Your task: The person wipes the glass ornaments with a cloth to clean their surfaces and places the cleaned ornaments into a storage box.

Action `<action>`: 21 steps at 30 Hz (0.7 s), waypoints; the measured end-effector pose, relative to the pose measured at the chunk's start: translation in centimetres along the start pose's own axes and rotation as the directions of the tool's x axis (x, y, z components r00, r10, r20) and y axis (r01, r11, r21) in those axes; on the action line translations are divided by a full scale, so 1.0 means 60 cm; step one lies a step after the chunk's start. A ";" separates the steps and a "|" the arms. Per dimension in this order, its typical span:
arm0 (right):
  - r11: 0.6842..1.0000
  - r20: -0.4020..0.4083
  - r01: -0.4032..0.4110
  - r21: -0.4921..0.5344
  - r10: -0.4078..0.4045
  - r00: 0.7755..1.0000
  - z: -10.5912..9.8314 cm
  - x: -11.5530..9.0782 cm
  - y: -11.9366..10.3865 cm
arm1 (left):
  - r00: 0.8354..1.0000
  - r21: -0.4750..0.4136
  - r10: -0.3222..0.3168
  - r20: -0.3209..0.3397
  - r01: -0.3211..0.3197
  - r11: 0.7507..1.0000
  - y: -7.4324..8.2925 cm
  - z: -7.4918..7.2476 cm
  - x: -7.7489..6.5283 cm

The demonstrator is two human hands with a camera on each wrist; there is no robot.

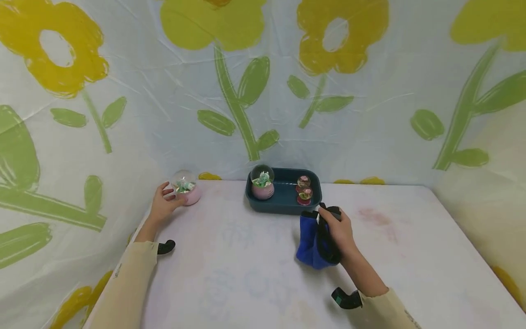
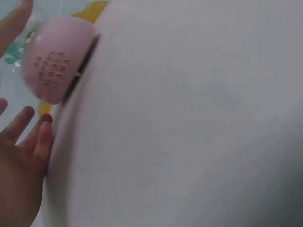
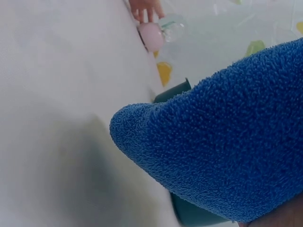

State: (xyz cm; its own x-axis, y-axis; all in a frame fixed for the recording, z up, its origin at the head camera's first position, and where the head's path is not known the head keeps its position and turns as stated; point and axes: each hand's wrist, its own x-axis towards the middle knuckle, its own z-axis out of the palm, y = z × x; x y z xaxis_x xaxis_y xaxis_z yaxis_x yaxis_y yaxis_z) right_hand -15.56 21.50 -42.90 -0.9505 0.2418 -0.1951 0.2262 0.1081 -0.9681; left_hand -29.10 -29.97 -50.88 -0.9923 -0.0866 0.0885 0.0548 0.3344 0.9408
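Observation:
My left hand [image 1: 162,208] is around a snow globe [image 1: 186,187] at the table's back left, thumb near its pink base. The left wrist view shows that base [image 2: 59,59] on the table, the fingers spread and apart from it. My right hand [image 1: 339,230] grips a blue terry cloth [image 1: 309,244] with black edging, held in front of the tray. Its fuzzy blue pile [image 3: 222,142] fills much of the right wrist view and hides the fingers there.
Against the back wall sits a dark teal tray [image 1: 283,208]. It holds another pink-based snow globe [image 1: 263,183] on the left and two small globes with red bases [image 1: 304,195] on the right. Flower-printed sheeting [image 1: 370,114] encloses the white table [image 1: 246,274].

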 end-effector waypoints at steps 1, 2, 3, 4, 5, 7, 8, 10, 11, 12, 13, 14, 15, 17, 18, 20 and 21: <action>1.000 -0.009 0.002 0.006 -0.002 1.000 0.001 0.002 0.001 | 1.000 0.024 0.016 -0.005 -0.016 1.000 -0.001 0.002 0.003; 1.000 -0.015 -0.001 0.009 0.002 1.000 0.001 0.003 0.001 | 1.000 0.045 0.030 -0.006 -0.030 0.999 -0.002 0.005 0.005; 1.000 -0.022 -0.007 0.013 0.007 1.000 0.000 0.004 0.002 | 0.999 0.071 0.037 -0.009 -0.037 0.997 -0.004 0.008 0.009; 1.000 -0.029 -0.013 0.017 0.014 0.999 0.000 0.005 0.004 | 0.999 0.095 0.044 -0.017 -0.042 0.995 -0.004 0.013 0.011; 1.000 -0.037 -0.017 0.022 0.018 0.999 -0.001 0.006 0.007 | 0.999 0.117 0.046 -0.023 -0.043 0.992 -0.004 0.017 0.011; 0.999 -0.041 -0.034 0.022 0.035 0.999 -0.003 0.006 0.012 | 0.999 0.164 0.042 -0.034 -0.036 0.986 -0.004 0.025 0.008; 0.999 -0.038 -0.042 0.021 0.043 0.998 -0.004 0.006 0.014 | 0.998 0.172 0.040 -0.044 -0.032 0.985 -0.005 0.027 0.008; 0.999 -0.031 -0.047 0.024 0.048 0.998 -0.006 0.007 0.016 | 0.997 0.187 0.040 -0.070 -0.026 0.982 -0.007 0.031 0.007; 0.999 -0.027 -0.046 0.026 0.046 0.999 -0.008 0.008 0.016 | 0.996 0.183 0.042 -0.080 -0.027 0.983 -0.008 0.032 0.008; 0.999 -0.027 -0.048 0.019 0.049 0.998 -0.010 0.009 0.016 | 0.995 0.172 0.042 -0.088 -0.027 0.985 -0.009 0.033 0.010; 0.999 -0.030 -0.049 0.019 0.049 0.998 -0.014 0.010 0.015 | 0.994 0.156 0.039 -0.098 -0.023 0.987 -0.011 0.034 0.014; 0.999 -0.037 -0.047 0.023 0.048 0.998 -0.018 0.011 0.014 | 0.993 0.150 0.038 -0.108 -0.022 0.988 -0.012 0.036 0.016; 0.999 -0.050 -0.043 0.026 0.044 0.998 -0.023 0.011 0.013 | 0.993 0.143 0.035 -0.116 -0.018 0.990 -0.012 0.037 0.018; 0.998 -0.080 -0.045 0.046 0.049 0.996 -0.034 0.010 0.011 | 0.992 0.137 0.024 -0.125 -0.006 0.991 -0.013 0.042 0.021; 0.998 -0.098 -0.046 0.054 0.051 0.994 -0.039 0.009 0.011 | 0.991 0.129 0.012 -0.130 0.005 0.992 -0.013 0.045 0.020; 0.996 -0.113 -0.046 0.082 0.056 0.992 -0.046 0.006 0.010 | 0.989 0.114 -0.024 -0.144 0.040 0.993 -0.012 0.050 0.018; 0.995 -0.116 -0.049 0.087 0.059 0.991 -0.049 0.004 0.010 | 0.987 0.104 -0.044 -0.153 0.060 0.993 -0.013 0.053 0.016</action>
State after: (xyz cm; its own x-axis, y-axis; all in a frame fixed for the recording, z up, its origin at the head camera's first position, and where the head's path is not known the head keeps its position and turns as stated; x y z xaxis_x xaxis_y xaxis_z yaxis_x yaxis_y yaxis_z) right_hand -15.03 24.43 -43.06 -0.9041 0.3585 -0.2324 0.2535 0.0121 -0.9673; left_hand -30.47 -27.35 -52.54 -0.9650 -0.2438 0.0966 -0.0165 0.4242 0.9054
